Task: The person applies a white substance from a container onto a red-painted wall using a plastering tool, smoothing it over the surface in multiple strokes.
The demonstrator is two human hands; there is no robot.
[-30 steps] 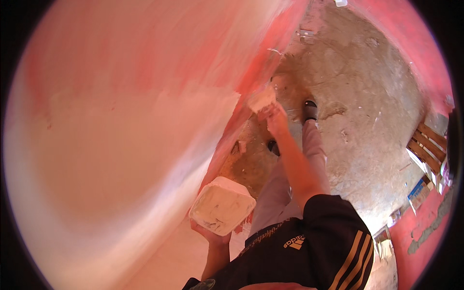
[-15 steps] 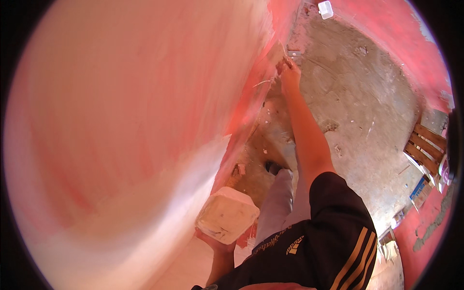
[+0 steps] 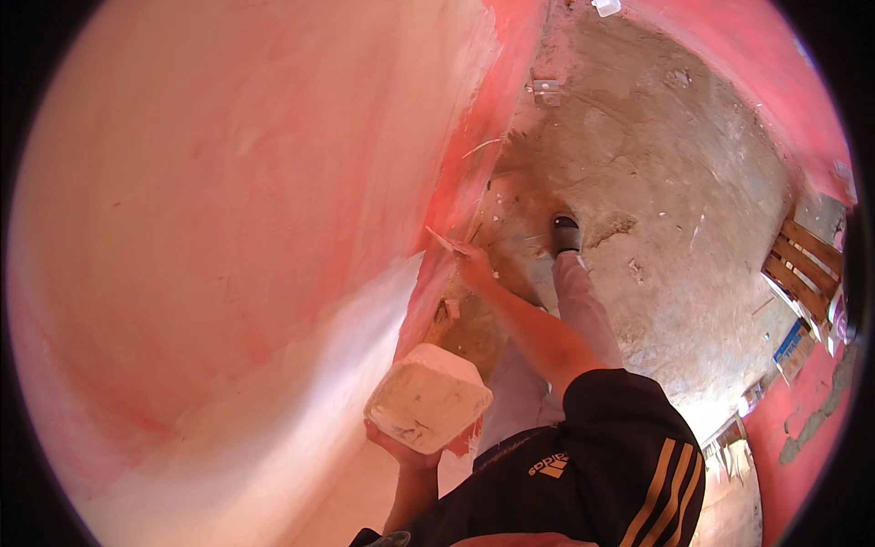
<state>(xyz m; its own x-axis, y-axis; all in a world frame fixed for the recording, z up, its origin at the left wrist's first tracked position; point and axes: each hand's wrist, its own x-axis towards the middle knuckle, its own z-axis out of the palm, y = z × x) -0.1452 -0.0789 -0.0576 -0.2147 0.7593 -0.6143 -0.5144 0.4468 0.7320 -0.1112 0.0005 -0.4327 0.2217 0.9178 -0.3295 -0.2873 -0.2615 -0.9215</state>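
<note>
My left hand holds up a pale plastic tub with rounded corners, fingers curled round its near side. Dark streaks mark the whitish stuff inside it. My right hand is closed on what looks like a putty knife, its thin blade seen nearly edge-on. The blade's tip is at the low part of the wall on my left, where pale coating meets bare red paint. Whether it presses on the wall I cannot tell.
The rough concrete floor has stains and crumbs. A small metal box sits by the wall's foot; a white container lies at the far end. To the right are a slatted wooden piece and a blue-and-white box.
My right hand has come back along the wall toward me with the putty knife, down and left in view. One foot has stepped forward. The tub has barely shifted.
</note>
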